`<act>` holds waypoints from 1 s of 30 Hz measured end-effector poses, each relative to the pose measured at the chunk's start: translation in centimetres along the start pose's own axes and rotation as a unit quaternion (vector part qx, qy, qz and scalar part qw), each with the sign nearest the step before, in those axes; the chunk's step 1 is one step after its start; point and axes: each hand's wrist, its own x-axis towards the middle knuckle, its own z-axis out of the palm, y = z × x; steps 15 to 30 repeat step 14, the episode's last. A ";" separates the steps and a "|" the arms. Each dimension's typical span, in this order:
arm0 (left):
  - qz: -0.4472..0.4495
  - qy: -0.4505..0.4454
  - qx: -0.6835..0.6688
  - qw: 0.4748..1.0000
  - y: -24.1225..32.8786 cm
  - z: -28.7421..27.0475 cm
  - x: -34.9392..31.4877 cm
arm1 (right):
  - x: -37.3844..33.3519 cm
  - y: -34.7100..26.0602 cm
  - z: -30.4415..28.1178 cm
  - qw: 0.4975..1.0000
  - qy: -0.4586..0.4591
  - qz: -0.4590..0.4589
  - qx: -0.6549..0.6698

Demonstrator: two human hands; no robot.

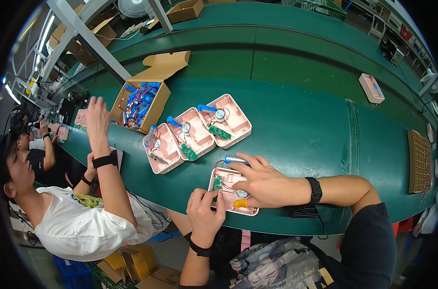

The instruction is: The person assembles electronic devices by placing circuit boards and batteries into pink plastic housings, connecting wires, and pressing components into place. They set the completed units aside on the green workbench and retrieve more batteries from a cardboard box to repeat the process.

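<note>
A pale pink plastic housing (pixel 254 211) lies in front of me at the near table edge. Inside it show a green circuit board (pixel 217 182) and a round metal speaker (pixel 241 193), partly covered by my hands. My left hand (pixel 205 209) is at its near left corner, thumb and fingertips pinched beside the board; what they grip is hidden. Over its right side spreads my right hand (pixel 269 185), fingers apart, with a yellow cover on one digit inside the housing. Its upper fingers touch a blue cylindrical battery (pixel 234 159) wired at the far rim.
Three similar pink housings (pixel 238 132) with batteries, boards and speakers stand beyond, to the left. Behind them is a cardboard box (pixel 156 108) of blue batteries. A co-worker (pixel 79 212) sits at left, one arm raised. Another housing (pixel 371 88) and a brown grid tray (pixel 418 161) are at right.
</note>
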 end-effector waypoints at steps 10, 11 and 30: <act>0.036 -0.023 -0.015 0.999 0.8 0.2 -1.5 | 2.1 3.8 -2.7 0.998 0.032 0.008 0.048; 0.037 -0.022 -0.018 0.999 1.0 0.3 -1.4 | 2.1 4.4 -2.1 1.000 0.017 0.003 0.018; 0.025 -0.040 -0.019 0.999 1.2 0.0 -1.2 | 2.4 4.7 -1.3 0.998 -0.041 0.001 -0.047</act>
